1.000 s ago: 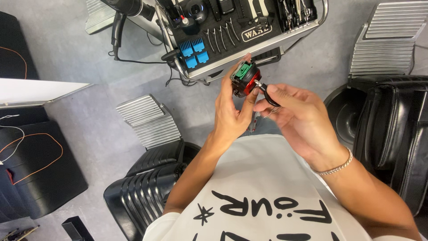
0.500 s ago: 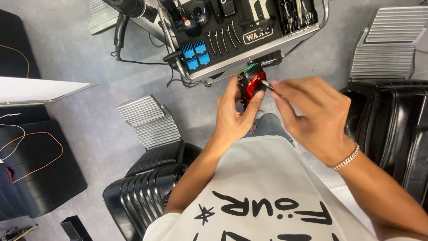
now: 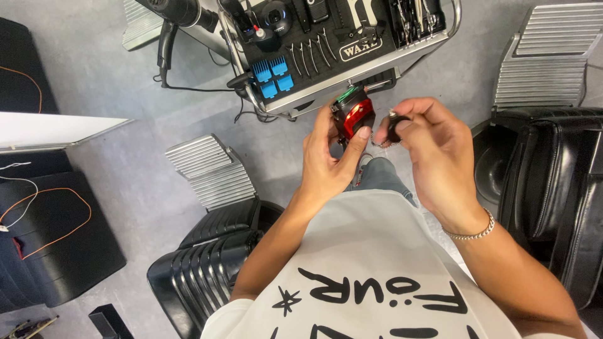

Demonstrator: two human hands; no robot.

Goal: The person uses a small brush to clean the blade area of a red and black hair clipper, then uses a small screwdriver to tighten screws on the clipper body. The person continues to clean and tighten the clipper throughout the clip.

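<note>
My left hand (image 3: 328, 162) grips a red and black hair clipper (image 3: 353, 113) with a green part at its top end, thumb pressed on its red body. My right hand (image 3: 432, 147) is just to the right of it, fingers pinched on a small black tool (image 3: 394, 127) whose tip sits close to the clipper's side. Both hands hover in front of my chest, just below the edge of a tool tray (image 3: 361, 70).
The tray holds blue clipper guards (image 3: 274, 76), combs, scissors and other clippers. A hair dryer (image 3: 179, 12) with a cable lies at its left. Black barber chairs (image 3: 207, 263) (image 3: 553, 188) with ribbed metal footrests (image 3: 207, 169) stand on either side on the grey floor.
Both hands rose toward the tray. My right hand drew slightly away from the clipper and turned, still pinching the small black tool.
</note>
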